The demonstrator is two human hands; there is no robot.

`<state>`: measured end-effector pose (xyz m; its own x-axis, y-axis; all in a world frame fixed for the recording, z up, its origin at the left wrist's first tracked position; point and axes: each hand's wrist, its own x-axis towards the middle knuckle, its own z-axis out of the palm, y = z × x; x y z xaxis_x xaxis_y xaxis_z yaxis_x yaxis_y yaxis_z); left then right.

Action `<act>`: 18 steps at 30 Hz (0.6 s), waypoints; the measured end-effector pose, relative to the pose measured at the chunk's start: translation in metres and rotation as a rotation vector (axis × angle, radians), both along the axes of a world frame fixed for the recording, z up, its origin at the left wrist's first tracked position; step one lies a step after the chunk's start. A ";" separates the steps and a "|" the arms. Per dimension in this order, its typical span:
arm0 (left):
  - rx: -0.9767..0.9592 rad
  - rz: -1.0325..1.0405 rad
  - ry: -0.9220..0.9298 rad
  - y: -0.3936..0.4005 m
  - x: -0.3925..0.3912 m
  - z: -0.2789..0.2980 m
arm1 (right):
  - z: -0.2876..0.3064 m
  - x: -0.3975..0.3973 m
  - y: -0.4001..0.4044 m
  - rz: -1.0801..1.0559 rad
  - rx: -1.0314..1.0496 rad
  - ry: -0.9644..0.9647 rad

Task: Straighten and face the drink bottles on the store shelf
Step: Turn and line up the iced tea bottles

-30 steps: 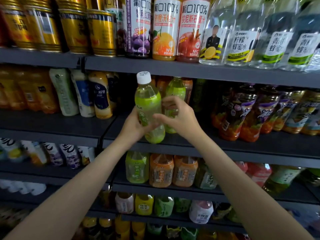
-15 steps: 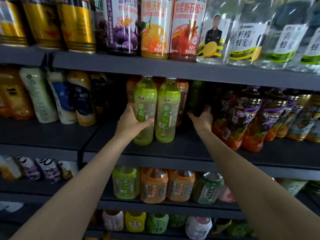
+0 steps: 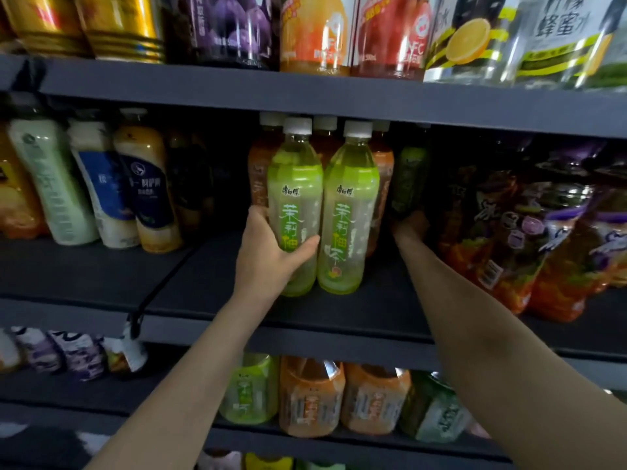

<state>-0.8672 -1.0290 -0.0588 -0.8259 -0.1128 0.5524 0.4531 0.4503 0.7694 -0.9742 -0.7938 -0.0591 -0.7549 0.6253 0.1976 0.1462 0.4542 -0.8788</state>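
Left green bottle [image 3: 294, 198] upright within left hand [image 3: 268, 256] fingers [image 3: 259, 212]

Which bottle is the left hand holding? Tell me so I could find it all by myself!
Look at the dark grey middle shelf, near its front edge. Two pale green plastic tea bottles with white caps stand side by side there. It is the left-hand bottle, the one with the left hand wrapped round its lower half; its twin is untouched.
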 end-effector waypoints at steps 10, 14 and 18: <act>0.017 -0.018 -0.120 0.002 0.012 0.012 | -0.004 0.098 -0.017 0.080 0.069 -0.015; 0.037 0.151 -0.084 0.007 0.036 0.028 | -0.005 0.154 -0.025 0.155 0.176 -0.022; -0.050 0.102 0.253 0.013 0.075 0.035 | 0.008 0.199 -0.031 0.272 0.128 0.038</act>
